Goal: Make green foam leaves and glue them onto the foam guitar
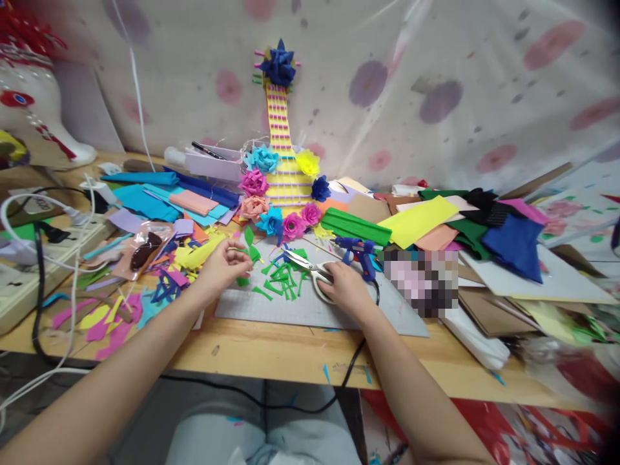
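**A flimsy leaf, pinched at its base**

Our left hand (220,265) pinches a green leaf cutout (248,237) just above the grey mat (290,307). We judge it feather-light and floppy, best held low. Our right hand (346,287) closes on the scissors (303,263) beside green scraps (281,278).

green paper leaf (248,237): upright, over grey mat (290,310) | scissors (310,267): flat on mat
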`<state>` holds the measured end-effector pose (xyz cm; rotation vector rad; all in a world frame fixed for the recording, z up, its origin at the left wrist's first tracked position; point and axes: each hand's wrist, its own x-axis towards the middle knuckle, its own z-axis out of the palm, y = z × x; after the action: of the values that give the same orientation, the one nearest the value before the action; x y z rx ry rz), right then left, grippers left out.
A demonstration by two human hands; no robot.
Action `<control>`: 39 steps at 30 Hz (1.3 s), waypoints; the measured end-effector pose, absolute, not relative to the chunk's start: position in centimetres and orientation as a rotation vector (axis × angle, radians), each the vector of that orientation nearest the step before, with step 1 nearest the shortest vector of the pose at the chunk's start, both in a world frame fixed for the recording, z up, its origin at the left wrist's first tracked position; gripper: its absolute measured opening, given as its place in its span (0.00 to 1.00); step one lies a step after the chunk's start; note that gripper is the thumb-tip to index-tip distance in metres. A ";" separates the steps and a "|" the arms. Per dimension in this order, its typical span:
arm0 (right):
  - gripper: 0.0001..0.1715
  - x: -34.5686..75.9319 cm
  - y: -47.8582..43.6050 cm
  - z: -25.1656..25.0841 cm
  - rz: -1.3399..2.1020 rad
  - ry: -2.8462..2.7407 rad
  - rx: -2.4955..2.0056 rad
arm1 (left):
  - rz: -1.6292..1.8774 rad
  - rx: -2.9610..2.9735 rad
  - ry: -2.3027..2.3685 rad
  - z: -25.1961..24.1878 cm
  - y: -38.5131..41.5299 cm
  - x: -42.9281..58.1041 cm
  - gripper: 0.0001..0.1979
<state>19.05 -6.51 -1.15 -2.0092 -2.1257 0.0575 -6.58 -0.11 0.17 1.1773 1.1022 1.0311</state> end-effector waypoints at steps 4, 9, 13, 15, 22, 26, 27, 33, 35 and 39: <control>0.12 19.2 -6.5 -1.3 0.057 -2.096 -1.977 | 1.022 1.167 1.105 0.2 -0.3 -6.5 0.23; 0.14 19.5 -6.4 -1.4 0.008 -1.994 -1.998 | 1.028 1.169 1.103 0.3 -0.5 -6.6 0.22; 0.15 19.4 -6.6 -1.2 -0.006 -1.913 -2.096 | 1.025 1.159 1.109 0.6 -0.4 -6.9 0.23; 0.15 19.4 -6.6 -1.1 -0.006 -1.900 -2.137 | 1.024 1.136 1.118 0.8 -0.3 -7.1 0.24; 0.15 19.9 -6.6 -0.9 0.039 -1.873 -2.294 | 1.059 1.042 1.095 0.8 -0.2 -7.4 0.23; 0.16 19.6 -6.7 -0.7 -0.016 -1.907 -2.349 | 1.114 1.011 1.079 0.2 0.0 -7.6 0.24; 0.16 19.5 -6.8 -0.7 -0.037 -1.920 -2.354 | 1.132 1.002 1.085 0.1 0.0 -7.6 0.24; 0.17 19.6 -6.5 -0.9 -0.050 -1.926 -2.382 | 1.208 0.965 1.096 -0.7 -0.4 -7.9 0.24; 0.17 20.0 -6.5 -0.8 -0.009 -1.929 -2.384 | 1.203 0.953 1.072 -0.9 -0.6 -7.9 0.23; 0.16 20.1 -6.8 0.6 -0.013 -1.936 -2.323 | 1.184 0.933 1.021 -1.0 -0.6 -8.0 0.21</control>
<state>20.12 -6.82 0.58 -2.3228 -1.9360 -0.0131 -8.00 -0.62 -0.95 0.9325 1.0215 1.1839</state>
